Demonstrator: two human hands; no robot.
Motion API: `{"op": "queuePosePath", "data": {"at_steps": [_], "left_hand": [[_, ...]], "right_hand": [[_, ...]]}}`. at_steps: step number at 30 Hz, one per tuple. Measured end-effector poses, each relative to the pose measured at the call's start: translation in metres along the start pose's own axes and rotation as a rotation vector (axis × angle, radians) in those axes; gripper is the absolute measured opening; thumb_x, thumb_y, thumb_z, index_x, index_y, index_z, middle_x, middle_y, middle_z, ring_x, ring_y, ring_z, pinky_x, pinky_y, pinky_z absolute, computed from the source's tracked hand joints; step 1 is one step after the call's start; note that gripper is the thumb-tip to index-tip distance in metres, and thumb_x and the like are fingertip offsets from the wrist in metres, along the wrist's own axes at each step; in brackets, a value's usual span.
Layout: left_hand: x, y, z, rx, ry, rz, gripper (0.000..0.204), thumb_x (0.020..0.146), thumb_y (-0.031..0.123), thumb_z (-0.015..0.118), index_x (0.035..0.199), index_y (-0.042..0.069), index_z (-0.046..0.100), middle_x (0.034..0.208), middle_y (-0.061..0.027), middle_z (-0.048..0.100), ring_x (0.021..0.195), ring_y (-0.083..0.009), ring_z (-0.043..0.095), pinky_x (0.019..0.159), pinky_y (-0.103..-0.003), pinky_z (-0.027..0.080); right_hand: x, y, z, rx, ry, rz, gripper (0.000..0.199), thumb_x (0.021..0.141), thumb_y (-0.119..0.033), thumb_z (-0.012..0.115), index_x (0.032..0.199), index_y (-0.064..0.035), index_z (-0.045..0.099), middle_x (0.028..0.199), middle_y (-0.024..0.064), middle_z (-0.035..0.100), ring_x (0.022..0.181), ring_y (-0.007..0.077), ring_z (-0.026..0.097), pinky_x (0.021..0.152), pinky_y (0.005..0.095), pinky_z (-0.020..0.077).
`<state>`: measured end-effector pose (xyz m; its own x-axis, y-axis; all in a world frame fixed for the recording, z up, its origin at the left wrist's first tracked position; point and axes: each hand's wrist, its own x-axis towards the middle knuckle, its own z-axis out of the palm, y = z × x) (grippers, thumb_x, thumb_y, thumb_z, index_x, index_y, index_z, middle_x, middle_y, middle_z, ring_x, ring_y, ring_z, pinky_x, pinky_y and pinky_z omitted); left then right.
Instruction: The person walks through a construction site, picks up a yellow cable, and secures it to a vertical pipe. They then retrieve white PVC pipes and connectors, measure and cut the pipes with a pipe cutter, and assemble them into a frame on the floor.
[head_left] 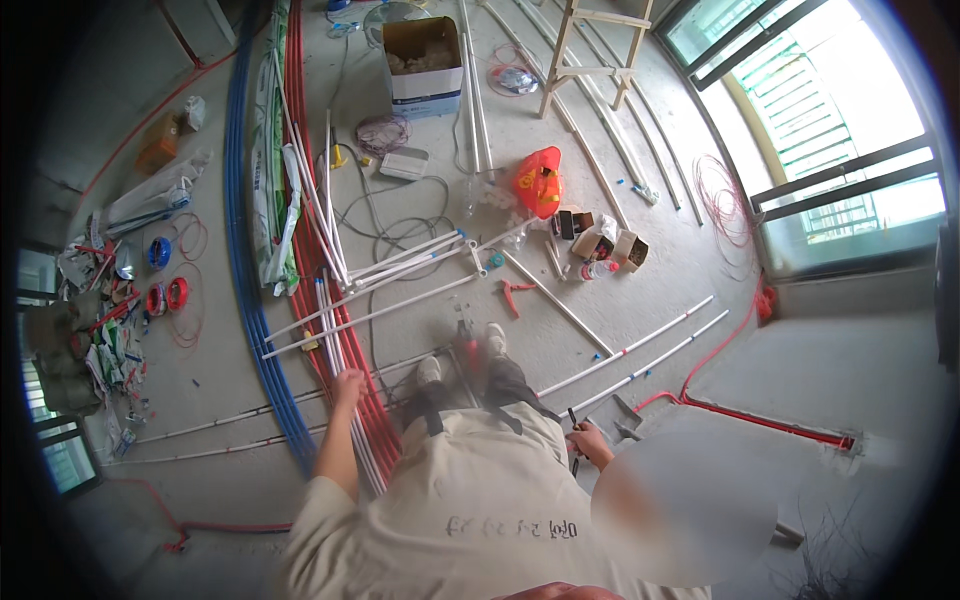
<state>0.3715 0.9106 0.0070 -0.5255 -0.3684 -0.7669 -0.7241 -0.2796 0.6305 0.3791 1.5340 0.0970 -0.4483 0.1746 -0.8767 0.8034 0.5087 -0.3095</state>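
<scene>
My left hand is closed with its fingers curled, above a bundle of white and red pipes; I cannot make out what is in it. In my right hand, low beside my right hip, is a slim black tool whose ends stick out past the fingers. My shoes stand on the concrete floor, and a smeared dark and red thing shows between my legs. Ahead of them lie white pipes joined with fittings. A red tool, perhaps a pipe cutter, rests on the floor.
Blue pipes and red pipes run along the floor at left. Farther off are a cardboard box, a wooden ladder and a red helmet. Small open boxes stand near a bottle. Scraps pile at far left.
</scene>
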Motion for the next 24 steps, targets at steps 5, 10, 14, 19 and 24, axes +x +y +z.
{"op": "queuePosePath", "data": {"at_steps": [5,10,14,19,24], "left_hand": [[-0.047,-0.097,-0.012,0.080,0.065,-0.165,0.017,0.095,0.016,0.063,0.082,0.006,0.061,0.061,-0.0046,0.059,0.045,-0.0159,0.056,0.038,-0.031,0.039],[-0.093,-0.112,0.005,0.178,0.014,-0.356,0.012,0.092,0.015,0.062,0.091,0.002,0.064,0.073,-0.0088,0.063,0.061,-0.0209,0.064,0.049,-0.036,0.050],[-0.081,-0.098,0.023,0.316,0.112,-0.285,0.012,0.096,0.015,0.067,0.101,0.004,0.068,0.079,-0.0082,0.069,0.060,-0.0165,0.064,0.049,-0.030,0.048],[0.001,-0.070,0.083,0.223,0.007,-0.325,0.019,0.099,0.015,0.065,0.114,0.003,0.064,0.087,-0.0083,0.069,0.067,-0.0134,0.064,0.054,-0.026,0.049],[0.040,-0.129,0.072,0.285,0.195,-0.445,0.024,0.102,0.017,0.060,0.121,0.002,0.063,0.092,-0.0094,0.070,0.070,-0.0162,0.066,0.060,-0.028,0.052]], "right_hand": [[0.068,-0.080,-0.055,-0.133,-0.112,0.035,0.034,0.091,-0.032,0.073,0.103,-0.0023,0.065,0.078,0.0048,0.060,0.057,0.0156,0.055,0.047,0.0333,0.0433],[0.150,-0.117,-0.101,-0.222,-0.155,0.015,0.049,0.089,-0.042,0.073,0.112,0.0007,0.066,0.092,0.0119,0.068,0.079,0.0243,0.066,0.067,0.0399,0.0527],[0.233,-0.112,-0.084,-0.333,-0.003,-0.074,0.051,0.084,-0.033,0.072,0.119,0.0046,0.065,0.115,0.0293,0.070,0.112,0.0425,0.067,0.092,0.0451,0.0530],[0.370,-0.108,-0.030,-0.415,0.079,-0.119,0.054,0.081,-0.032,0.073,0.121,0.0037,0.061,0.121,0.0299,0.063,0.118,0.0460,0.060,0.101,0.0490,0.0496],[0.549,-0.039,0.050,-0.368,0.279,-0.155,0.050,0.078,-0.021,0.076,0.118,0.0042,0.059,0.119,0.0306,0.058,0.113,0.0486,0.057,0.098,0.0519,0.0491]]}}
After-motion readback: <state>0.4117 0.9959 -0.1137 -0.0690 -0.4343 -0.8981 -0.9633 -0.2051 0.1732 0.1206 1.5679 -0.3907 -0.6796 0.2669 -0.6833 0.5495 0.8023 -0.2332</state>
